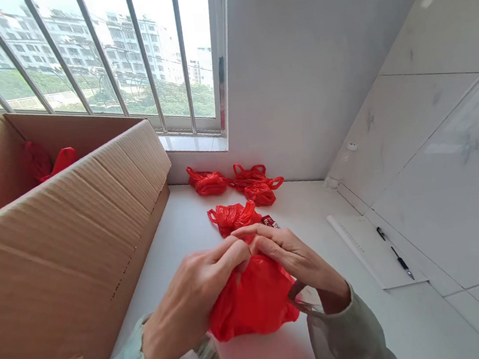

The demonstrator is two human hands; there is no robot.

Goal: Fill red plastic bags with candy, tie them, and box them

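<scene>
A red plastic bag rests on the white table right in front of me, bulging with contents that I cannot see. My left hand is closed, thumb and fingers pinching the top of the bag. From the other side my right hand bends over the same top edge, its fingers gripping the plastic next to my left fingertips. Just beyond my hands lies another red bag, gathered at the top. A dark red packet with pale print shows beside it, partly hidden by my right hand.
On the left stands a large open cardboard box with red bags inside. More tied red bags lie against the back wall. To the right are white paper and a black pen. A barred window is behind.
</scene>
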